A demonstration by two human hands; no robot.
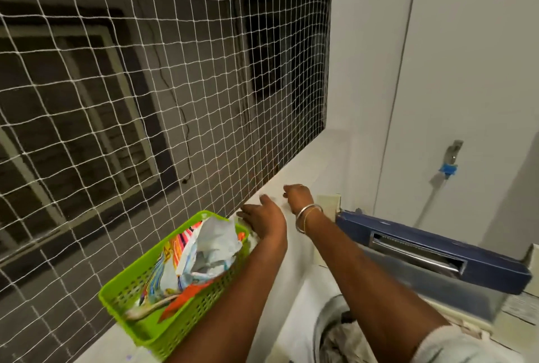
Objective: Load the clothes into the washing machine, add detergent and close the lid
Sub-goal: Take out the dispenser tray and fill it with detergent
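A green plastic basket stands on the white ledge and holds crumpled detergent packets. My left hand lies at the basket's far end, its fingers stretched over a white packet edge. My right hand, with bangles on its wrist, rests on the ledge just beyond, fingers loosely bent and nothing visible in them. The washing machine is at the lower right with its blue lid raised. Clothes lie in the drum under my right forearm.
A white net covers the opening above the ledge, close behind the basket. A wall tap with a blue fitting and a hose sits behind the lid on the right wall.
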